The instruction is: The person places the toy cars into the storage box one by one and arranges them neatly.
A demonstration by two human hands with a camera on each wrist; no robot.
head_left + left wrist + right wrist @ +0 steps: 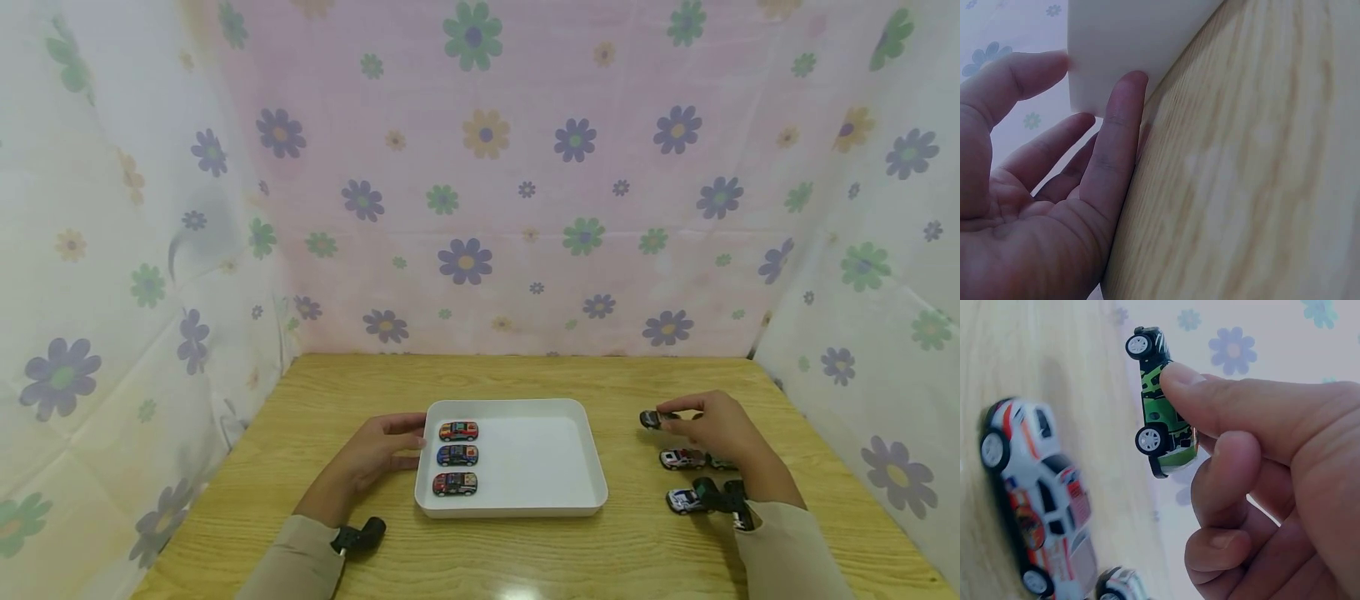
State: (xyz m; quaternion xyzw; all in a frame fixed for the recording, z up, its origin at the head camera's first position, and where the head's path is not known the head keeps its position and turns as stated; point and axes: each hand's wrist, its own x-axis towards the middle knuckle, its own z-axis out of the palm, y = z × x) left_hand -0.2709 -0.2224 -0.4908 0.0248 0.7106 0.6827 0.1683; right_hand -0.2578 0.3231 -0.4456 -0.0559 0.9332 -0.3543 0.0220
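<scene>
Your right hand (716,427) pinches the green toy car (1161,412) just above the tabletop (525,550), while your open left hand (378,454) steadies the white tray (517,508); that light fingertip pinch could drop it.

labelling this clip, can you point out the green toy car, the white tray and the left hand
green toy car (1163,419), right wrist view, on its side panel
white tray (525,407), head view, on its far rim
left hand (375,457), head view, on its back

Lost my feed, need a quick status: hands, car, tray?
Right hand pinching green toy car. Left hand open against white tray, three cars inside. Path to tray unobstructed.
</scene>
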